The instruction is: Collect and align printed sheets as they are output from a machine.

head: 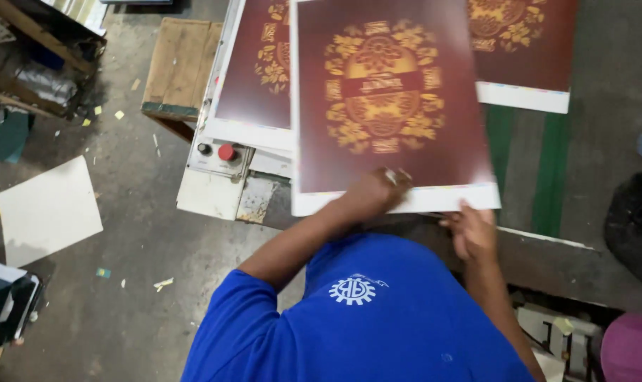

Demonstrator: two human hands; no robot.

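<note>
Top maroon printed sheet with gold floral medallion and white margin point(392, 106) sits at 12 o'clock from the person, lying over the stack on the grey worktop point(604, 141). Its top edge is cut off by the frame.

Left hand point(377, 191) is at the sheet's bottom margin, fingers curled on top of the white strip; thumb side is hidden, so cannot tell if it pinches the edge or just presses. A small pale object on a finger is too blurred to identify.

Right hand point(471, 230) is at 1 o'clock from the blue shirt point(363, 318), fingertips touching the sheet's bottom-right edge, fingers half open. The palm faces away, so the grip is not readable.

Sheet count: three maroon prints visible. A second maroon sheet point(254, 71) pokes out at 11 o'clock, mostly covered by the top one. A third maroon sheet point(526, 49) sits at 1 o'clock, left part hidden, top cropped.

White control box point(218, 163) at 10 o'clock: one red round button point(226, 152), one small black knob point(204, 148). Its right side is under the sheets.

One wooden crate point(183, 67) is behind it. One blank white paper square point(49, 209) lies on the concrete floor point(123, 283) at 9 o'clock, with scattered scraps around it.

Dark objects at the right and left frame edges are cropped, unidentifiable.
</note>
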